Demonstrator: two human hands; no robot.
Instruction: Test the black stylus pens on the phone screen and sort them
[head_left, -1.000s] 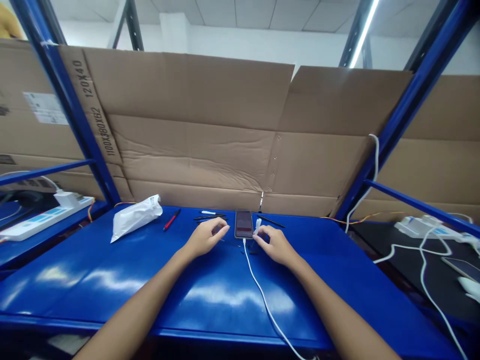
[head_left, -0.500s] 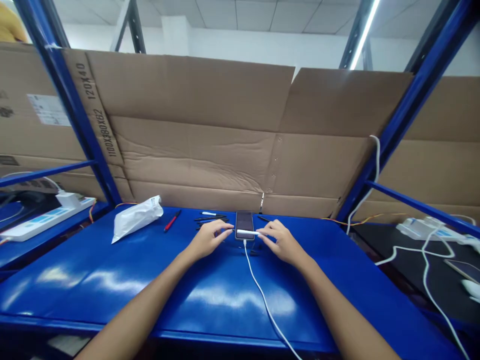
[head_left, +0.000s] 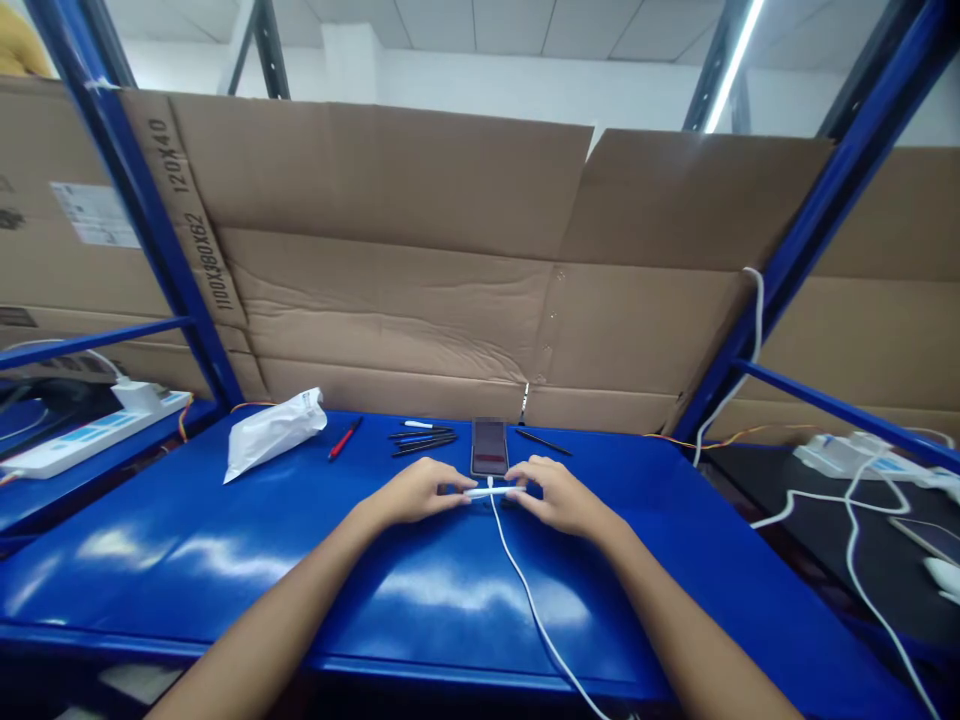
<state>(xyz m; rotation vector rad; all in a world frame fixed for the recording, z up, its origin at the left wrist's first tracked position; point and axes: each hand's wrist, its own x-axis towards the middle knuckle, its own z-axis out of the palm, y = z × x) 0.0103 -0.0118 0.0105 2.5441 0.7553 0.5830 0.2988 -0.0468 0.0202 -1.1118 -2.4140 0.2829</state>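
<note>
A slim white pen (head_left: 481, 492) lies level between my two hands, just on the near side of the phone. At its left end, my left hand (head_left: 418, 490) pinches it between thumb and fingers. My right hand (head_left: 561, 494) grips the other end the same way. Directly beyond is a dark-screened phone (head_left: 490, 447), flat on the blue tabletop (head_left: 360, 610). A white charging cable (head_left: 517, 580) runs from its near edge toward me, passing by the pen. Small dark pieces under the pen are partly hidden and hard to make out.
Several black pens (head_left: 424, 440) and a white-ended one lie left of the phone, another black pen (head_left: 544, 441) to its right. Farther left are a red pen (head_left: 345, 440) and a white plastic pouch (head_left: 274, 432). Cardboard (head_left: 390, 260) walls the back; blue posts flank the table.
Both hands have drawn the white pen toward me, off the phone's lower part. My left fingers have closed on its left end. The right-hand black pen now shows fully.
</note>
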